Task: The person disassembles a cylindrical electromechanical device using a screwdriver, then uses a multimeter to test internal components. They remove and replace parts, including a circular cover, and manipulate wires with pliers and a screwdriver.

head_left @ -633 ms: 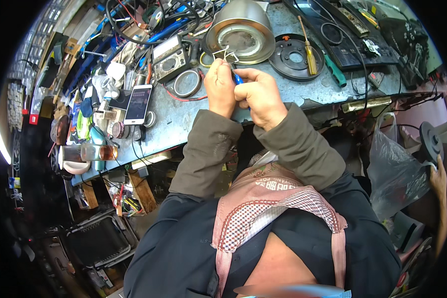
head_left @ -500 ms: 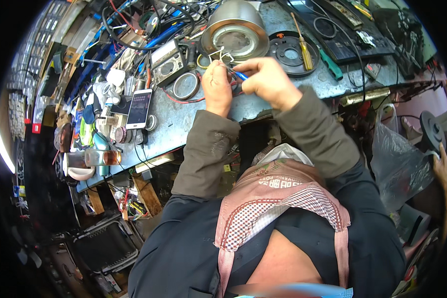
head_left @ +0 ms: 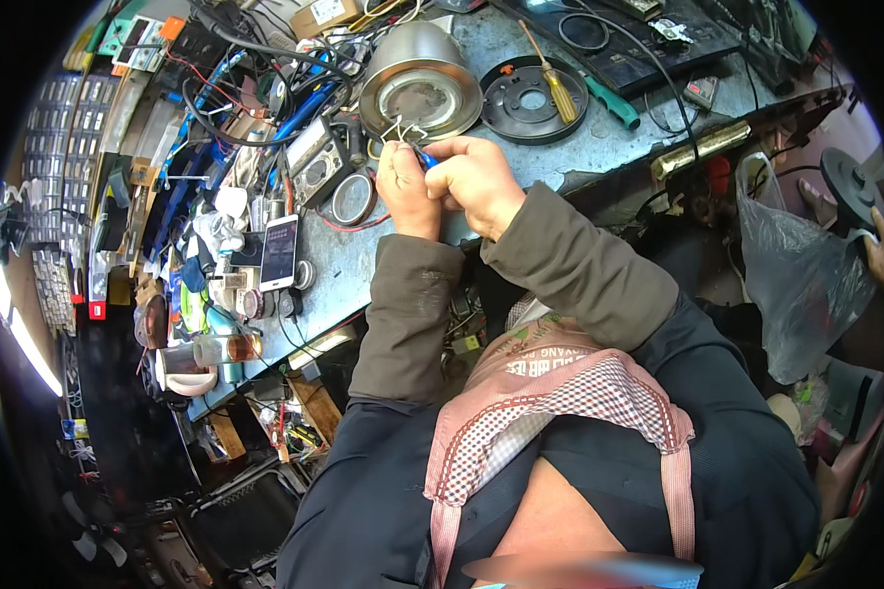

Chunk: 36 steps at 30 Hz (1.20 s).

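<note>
Over the front of the bench, my left hand (head_left: 408, 189) is closed around a small part with white bent wires (head_left: 404, 130) sticking up past the fingertips. The body of that part is hidden by my fingers. Pressed close beside it, my right hand (head_left: 480, 185) is closed on a blue-handled tool (head_left: 426, 158); only a bit of the blue shows, and its tip is hidden. Just beyond both hands sits a dome-shaped metal pot (head_left: 417, 61), its round recessed face toward me. A round black base (head_left: 506, 110) lies to its right, with a yellow-handled screwdriver (head_left: 561, 93) across it.
Left of my hands are a round metal ring (head_left: 354, 199), a multimeter (head_left: 316, 167) and a phone (head_left: 278, 251). Cables and tools crowd the back left. A green-handled tool (head_left: 611, 103) lies right. Another person's hand (head_left: 881, 245) holds a black disc (head_left: 852, 187) at far right.
My view has turned, so the bench items sit further left and higher. Both hands stay together, still holding the part and the blue-handled tool. The other person's disc has shifted upward in view.
</note>
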{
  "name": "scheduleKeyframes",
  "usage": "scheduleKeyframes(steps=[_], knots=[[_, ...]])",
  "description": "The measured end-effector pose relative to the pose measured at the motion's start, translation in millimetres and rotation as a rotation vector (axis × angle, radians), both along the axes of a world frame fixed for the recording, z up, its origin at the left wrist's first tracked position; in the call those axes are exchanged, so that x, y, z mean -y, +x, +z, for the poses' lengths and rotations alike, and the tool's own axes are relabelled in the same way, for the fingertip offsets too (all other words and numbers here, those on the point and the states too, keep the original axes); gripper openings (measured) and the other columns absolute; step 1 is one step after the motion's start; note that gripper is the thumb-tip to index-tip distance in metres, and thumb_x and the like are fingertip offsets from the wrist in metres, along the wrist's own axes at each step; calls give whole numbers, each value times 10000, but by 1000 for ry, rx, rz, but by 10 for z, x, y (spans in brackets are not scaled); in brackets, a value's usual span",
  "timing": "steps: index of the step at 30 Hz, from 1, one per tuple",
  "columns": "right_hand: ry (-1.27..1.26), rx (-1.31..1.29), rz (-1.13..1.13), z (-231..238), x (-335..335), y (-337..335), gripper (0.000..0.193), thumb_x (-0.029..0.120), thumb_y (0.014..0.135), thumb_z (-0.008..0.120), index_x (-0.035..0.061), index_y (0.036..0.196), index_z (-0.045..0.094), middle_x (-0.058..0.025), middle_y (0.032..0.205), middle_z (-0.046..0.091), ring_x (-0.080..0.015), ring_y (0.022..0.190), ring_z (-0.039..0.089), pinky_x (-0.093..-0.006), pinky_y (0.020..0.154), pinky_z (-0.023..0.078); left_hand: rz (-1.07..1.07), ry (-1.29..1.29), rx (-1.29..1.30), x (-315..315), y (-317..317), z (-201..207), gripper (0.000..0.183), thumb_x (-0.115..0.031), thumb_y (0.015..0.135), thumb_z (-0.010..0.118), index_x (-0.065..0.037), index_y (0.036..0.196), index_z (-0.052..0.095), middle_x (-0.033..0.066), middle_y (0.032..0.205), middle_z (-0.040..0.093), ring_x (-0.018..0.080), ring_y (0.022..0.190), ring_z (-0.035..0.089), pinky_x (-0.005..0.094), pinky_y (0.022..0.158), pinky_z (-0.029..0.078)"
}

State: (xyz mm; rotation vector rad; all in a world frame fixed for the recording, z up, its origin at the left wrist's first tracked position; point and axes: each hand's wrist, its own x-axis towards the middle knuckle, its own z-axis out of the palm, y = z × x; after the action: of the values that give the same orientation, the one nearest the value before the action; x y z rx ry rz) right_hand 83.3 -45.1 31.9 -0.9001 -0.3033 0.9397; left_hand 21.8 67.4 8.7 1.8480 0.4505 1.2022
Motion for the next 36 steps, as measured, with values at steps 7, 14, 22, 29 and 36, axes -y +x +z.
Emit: scheduleKeyframes(steps=[7,14,22,29,36], knots=[[-168,326,347,128,189,710,471,-22,712,720,-21,1181,766,-81,911,739,-152,705,668,-307,558,456,-164,-307,-83,-73,-79,-36,274,-223,1111,511,-84,883,574,-24,780,533,98,701,472,305,622,391],[-99,1323,118,185,14,846,371,4,739,788,-36,1107,807,-183,887,802,-257,793,765,-376,735,603,-202,-461,-52,-35,-113,34,252,-283,1116,499,-148,912,561,-56,769,497,60,652,441,256,552,365],[-38,56,106,35,121,268,498,-65,718,733,-68,1216,718,-119,938,737,-186,665,681,-300,570,504,-194,-211,-19,-20,-52,34,258,-237,1123,488,-112,900,527,-27,791,507,83,690,455,290,591,385],[-12,-1,112,-58,-8,119,483,-11,791,727,-27,1273,697,-79,940,742,-149,720,674,-290,578,478,-210,-285,-8,-109,-82,-4,286,-228,1128,505,-142,855,517,-57,771,452,61,690,422,286,606,347],[-140,370,289,156,178,557,478,-23,756,743,-72,1231,734,-122,947,778,-198,812,733,-340,666,548,-272,-522,-13,3,-84,110,234,-289,1130,497,-150,949,548,-33,751,502,75,582,436,261,481,328]])
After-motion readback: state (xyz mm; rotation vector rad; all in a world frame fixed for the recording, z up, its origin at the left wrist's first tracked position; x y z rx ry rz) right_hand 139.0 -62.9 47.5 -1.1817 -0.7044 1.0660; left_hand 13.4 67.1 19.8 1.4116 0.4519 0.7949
